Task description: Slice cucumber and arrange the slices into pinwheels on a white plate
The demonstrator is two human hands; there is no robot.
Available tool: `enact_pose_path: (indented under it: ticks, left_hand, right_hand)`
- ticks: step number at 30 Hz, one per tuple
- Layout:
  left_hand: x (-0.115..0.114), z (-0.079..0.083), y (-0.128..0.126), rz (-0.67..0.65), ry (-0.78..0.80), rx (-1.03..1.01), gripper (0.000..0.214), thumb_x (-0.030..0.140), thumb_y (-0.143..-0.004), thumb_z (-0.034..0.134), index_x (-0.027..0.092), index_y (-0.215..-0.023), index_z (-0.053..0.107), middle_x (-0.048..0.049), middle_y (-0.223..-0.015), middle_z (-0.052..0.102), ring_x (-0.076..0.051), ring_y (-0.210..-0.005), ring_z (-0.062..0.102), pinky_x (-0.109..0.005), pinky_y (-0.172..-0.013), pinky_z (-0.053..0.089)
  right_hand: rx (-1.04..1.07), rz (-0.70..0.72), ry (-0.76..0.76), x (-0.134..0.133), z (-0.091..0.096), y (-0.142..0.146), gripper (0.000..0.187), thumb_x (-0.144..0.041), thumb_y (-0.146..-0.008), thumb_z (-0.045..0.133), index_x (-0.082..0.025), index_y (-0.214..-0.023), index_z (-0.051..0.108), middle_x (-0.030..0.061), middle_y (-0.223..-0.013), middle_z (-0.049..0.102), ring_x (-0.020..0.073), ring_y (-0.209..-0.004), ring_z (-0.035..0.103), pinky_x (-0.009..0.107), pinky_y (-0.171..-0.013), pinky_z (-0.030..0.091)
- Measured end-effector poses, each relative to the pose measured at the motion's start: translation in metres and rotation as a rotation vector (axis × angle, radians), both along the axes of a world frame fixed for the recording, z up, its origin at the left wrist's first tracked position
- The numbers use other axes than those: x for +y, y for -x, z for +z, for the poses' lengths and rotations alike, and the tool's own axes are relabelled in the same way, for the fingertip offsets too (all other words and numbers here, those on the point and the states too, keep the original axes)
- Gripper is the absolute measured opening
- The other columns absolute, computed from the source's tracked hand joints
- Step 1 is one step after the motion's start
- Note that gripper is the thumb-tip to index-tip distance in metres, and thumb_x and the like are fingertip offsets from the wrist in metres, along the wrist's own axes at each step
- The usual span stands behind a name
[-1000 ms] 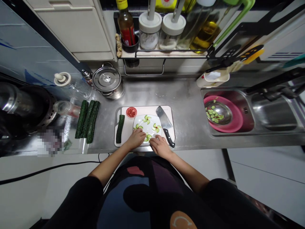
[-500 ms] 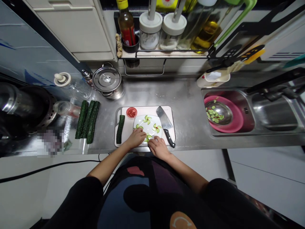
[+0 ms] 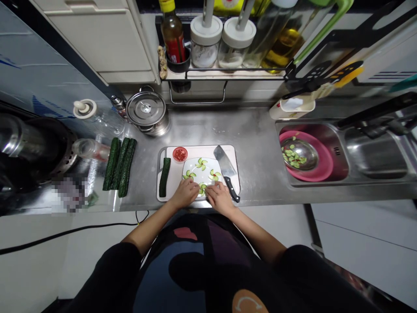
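Observation:
A white plate (image 3: 202, 167) lies on the cutting board (image 3: 208, 150), bearing several pinwheels of cucumber slices (image 3: 201, 164) with red bits at some centres. At its near edge, my left hand (image 3: 185, 193) has its fingertips bunched on the left side of the closest pinwheel (image 3: 202, 188). From the right, the fingers of my right hand (image 3: 220, 198) close in on the same slices and partly cover them. A cleaver (image 3: 225, 161) with a black handle rests right of the plate. On the board's left are a cucumber piece (image 3: 164, 177) and a small red dish (image 3: 180, 154) of chopped red pieces.
Three whole cucumbers (image 3: 119, 167) lie on the left counter, near a lidded steel pot (image 3: 146, 111). A pink basin (image 3: 325, 167) with a steel bowl of slices sits in the sink (image 3: 345, 174). Overhead, a rack (image 3: 228, 74) holds bottles and jars.
My right hand has shifted slightly right, and my left hand has drawn a little toward me. More of the left pinwheel and the near pinwheel shows between my hands.

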State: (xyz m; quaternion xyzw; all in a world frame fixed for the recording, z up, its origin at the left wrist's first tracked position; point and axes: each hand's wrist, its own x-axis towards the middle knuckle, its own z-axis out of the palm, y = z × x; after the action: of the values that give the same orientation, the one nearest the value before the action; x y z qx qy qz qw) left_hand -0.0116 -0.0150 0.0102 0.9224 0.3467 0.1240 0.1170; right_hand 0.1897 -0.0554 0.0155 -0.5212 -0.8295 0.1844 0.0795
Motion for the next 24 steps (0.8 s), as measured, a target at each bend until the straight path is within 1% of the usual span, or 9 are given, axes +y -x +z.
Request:
enact_pose_path:
  ticks: [3,6,11,18,20,24]
  left_hand:
    - [-0.012,0.001,-0.001,-0.029,0.023,0.016,0.018,0.024,-0.091,0.048,0.018,-0.088,0.064,-0.0044,-0.086,0.063,-0.018,-0.090,0.049,-0.032,-0.073,0.035]
    - [-0.017,-0.002,-0.003,-0.036,0.046,0.044,0.020,0.026,-0.091,0.047,0.017,-0.084,0.064,-0.0044,-0.082,0.062,-0.018,-0.088,0.049,-0.032,-0.072,0.035]
    - [-0.013,-0.004,-0.002,-0.012,0.064,0.062,0.020,0.026,-0.091,0.048,0.018,-0.082,0.064,-0.0047,-0.079,0.062,-0.018,-0.088,0.048,-0.033,-0.073,0.034]
    - [-0.007,0.001,0.007,0.025,0.017,0.092,0.021,0.025,-0.090,0.048,0.018,-0.079,0.063,-0.0057,-0.083,0.063,-0.019,-0.088,0.048,-0.034,-0.073,0.033]
    - [-0.006,0.001,0.008,0.016,0.009,0.095,0.021,0.025,-0.090,0.048,0.018,-0.079,0.063,-0.0055,-0.083,0.064,-0.019,-0.089,0.048,-0.034,-0.073,0.034]
    - [-0.005,0.003,0.009,0.000,0.008,0.095,0.020,0.024,-0.090,0.047,0.017,-0.079,0.063,-0.0057,-0.083,0.063,-0.019,-0.088,0.049,-0.033,-0.072,0.034]
  right_hand:
    - [-0.021,0.048,0.015,0.007,0.000,-0.003,0.031,-0.024,-0.090,0.046,-0.020,-0.116,0.063,0.0099,-0.111,0.064,0.0266,-0.105,0.042,0.036,-0.077,0.033]
    - [-0.046,0.095,0.035,0.010,0.001,-0.003,0.032,-0.023,-0.090,0.045,-0.021,-0.117,0.062,0.0100,-0.113,0.064,0.0267,-0.107,0.041,0.036,-0.079,0.034]
    - [-0.074,0.121,0.042,0.010,0.002,-0.002,0.031,-0.023,-0.090,0.045,-0.021,-0.115,0.063,0.0111,-0.114,0.062,0.0272,-0.109,0.041,0.037,-0.079,0.034]
    - [-0.079,0.128,0.043,0.010,0.003,-0.004,0.029,-0.024,-0.092,0.043,-0.020,-0.111,0.064,0.0105,-0.114,0.063,0.0271,-0.111,0.040,0.037,-0.080,0.033]
    - [-0.082,0.134,0.050,0.010,0.003,-0.004,0.030,-0.024,-0.092,0.043,-0.019,-0.114,0.063,0.0104,-0.113,0.063,0.0272,-0.111,0.040,0.037,-0.080,0.033]
    - [-0.099,0.129,0.061,0.012,0.004,-0.003,0.036,-0.023,-0.092,0.043,-0.018,-0.125,0.056,0.0122,-0.112,0.062,0.0272,-0.111,0.040,0.037,-0.080,0.034]
